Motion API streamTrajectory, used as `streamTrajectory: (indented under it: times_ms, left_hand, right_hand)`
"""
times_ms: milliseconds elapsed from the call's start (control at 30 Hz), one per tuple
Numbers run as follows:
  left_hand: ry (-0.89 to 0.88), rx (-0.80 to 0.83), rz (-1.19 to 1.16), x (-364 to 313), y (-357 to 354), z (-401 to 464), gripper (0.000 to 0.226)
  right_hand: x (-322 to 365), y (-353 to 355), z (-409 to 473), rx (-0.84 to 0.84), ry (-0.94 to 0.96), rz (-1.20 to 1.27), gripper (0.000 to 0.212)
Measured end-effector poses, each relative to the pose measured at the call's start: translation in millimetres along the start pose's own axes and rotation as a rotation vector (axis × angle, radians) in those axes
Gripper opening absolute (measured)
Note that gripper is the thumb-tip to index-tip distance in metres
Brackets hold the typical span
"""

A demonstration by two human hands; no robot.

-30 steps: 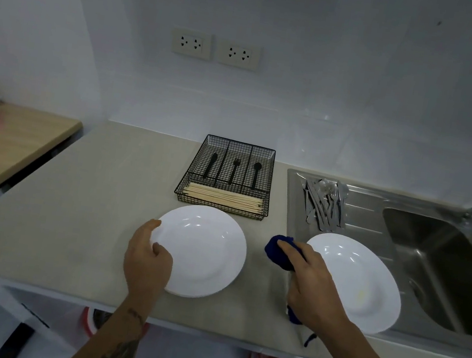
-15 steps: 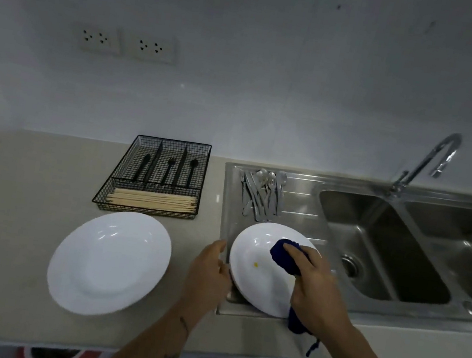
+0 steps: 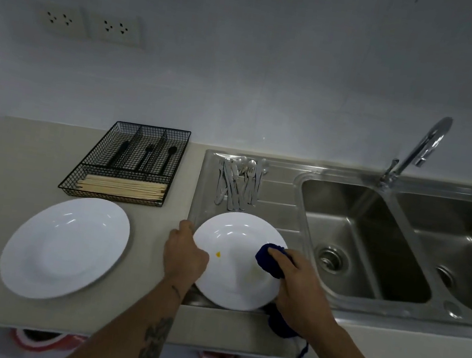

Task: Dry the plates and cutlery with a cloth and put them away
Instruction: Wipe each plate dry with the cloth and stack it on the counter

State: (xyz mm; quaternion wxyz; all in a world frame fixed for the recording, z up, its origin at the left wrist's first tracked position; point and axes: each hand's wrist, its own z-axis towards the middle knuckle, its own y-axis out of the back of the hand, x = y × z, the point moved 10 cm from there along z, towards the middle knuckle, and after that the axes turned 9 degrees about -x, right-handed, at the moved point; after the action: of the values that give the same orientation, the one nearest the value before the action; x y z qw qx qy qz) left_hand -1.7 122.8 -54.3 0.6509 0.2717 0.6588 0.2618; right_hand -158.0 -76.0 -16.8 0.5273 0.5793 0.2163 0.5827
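On the steel drainboard (image 3: 275, 197) at the near edge of the desk (image 3: 16, 164), we note a white plate (image 3: 233, 267) lying flat, a small yellow speck on its left inner face. Our left hand (image 3: 185, 255) grips that plate's left rim, fingers curled around the edge, thumb on top. Our right hand (image 3: 300, 292) is closed around a dark blue cloth (image 3: 269, 262), pressing its bunched end against the plate's right inner face; the rest of the cloth hangs below the wrist over the desk's front edge. Behind the plate, toward the back of the drainboard, a loose pile of metal cutlery (image 3: 238, 184) lies with handles toward us. Left of the drainboard, a second white plate (image 3: 65, 247) sits alone on the desk near its front edge, well apart from both hands. Behind it stands a black wire cutlery tray (image 3: 130, 163): three rear compartments each with a black utensil, front compartment with wooden chopsticks (image 3: 121, 187) laid crosswise. Right of the drainboard, a double sink (image 3: 395, 248) with a faucet (image 3: 420, 148) at its back edge
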Motion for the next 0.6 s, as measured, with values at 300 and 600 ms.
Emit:
streamTrajectory:
  times_ms: [300, 600]
  left_hand:
    - [0.161, -0.023, -0.077, -2.0, 3.4, 9.7, 0.05]
    - [0.186, 0.0, -0.481, -2.0, 7.2, 14.3, 0.051]
  right_hand:
    - [-9.0, -6.7, 10.8, -0.002, 0.036, 0.034, 0.074]
    - [4.0, -11.0, 21.3, 0.073, -0.003, -0.024, 0.072]
